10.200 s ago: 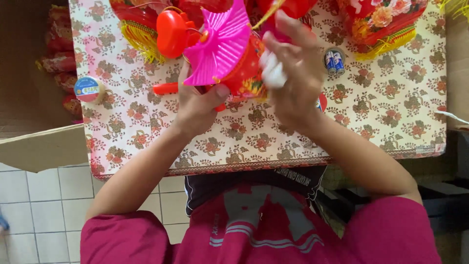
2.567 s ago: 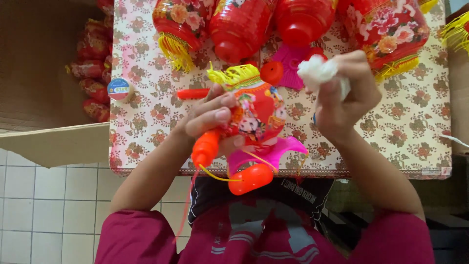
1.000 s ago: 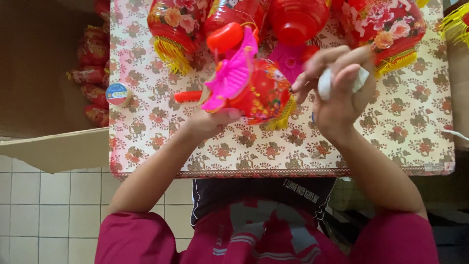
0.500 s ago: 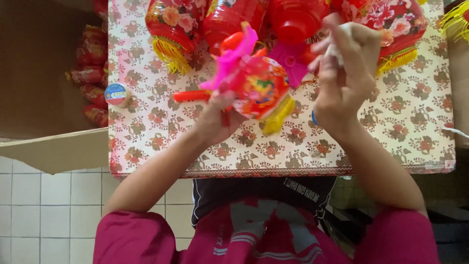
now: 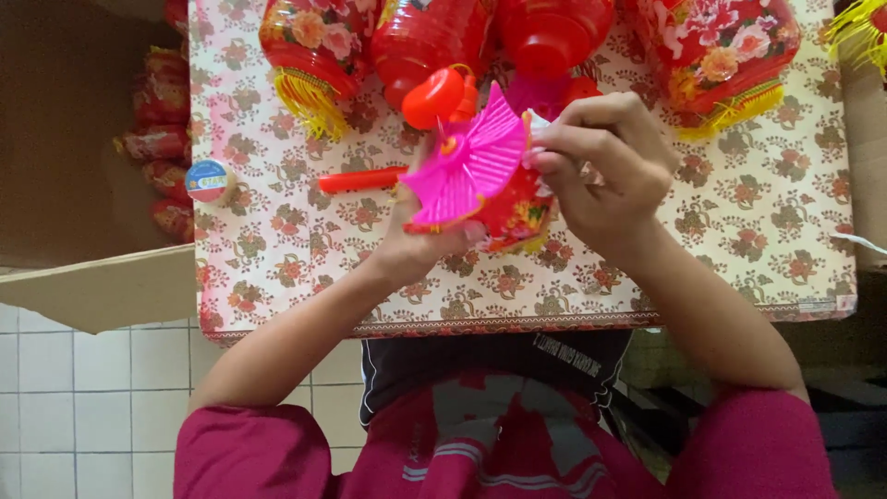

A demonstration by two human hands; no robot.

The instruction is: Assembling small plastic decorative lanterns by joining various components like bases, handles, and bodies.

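My left hand [image 5: 420,248] grips a small red plastic lantern [image 5: 517,214] from below, tilted so its pink fan-shaped top [image 5: 469,159] faces me. A red-orange handle piece [image 5: 436,96] hangs off the top by a yellow cord. My right hand [image 5: 605,166] presses a bit of white cloth or tissue [image 5: 539,123] against the lantern's upper right side; most of that white piece is hidden by my fingers. Both hands are over the flower-patterned table [image 5: 758,231].
Several larger red lanterns with flowers and yellow tassels [image 5: 314,51] [image 5: 721,46] stand along the table's far edge. A loose red stick [image 5: 362,178] and a small round tape roll [image 5: 207,178] lie at left. A cardboard box [image 5: 83,139] holding wrapped lanterns stands left of the table.
The lantern has turned so the pink top faces the camera. My right hand came down from above and now presses the white piece onto the lantern's side.
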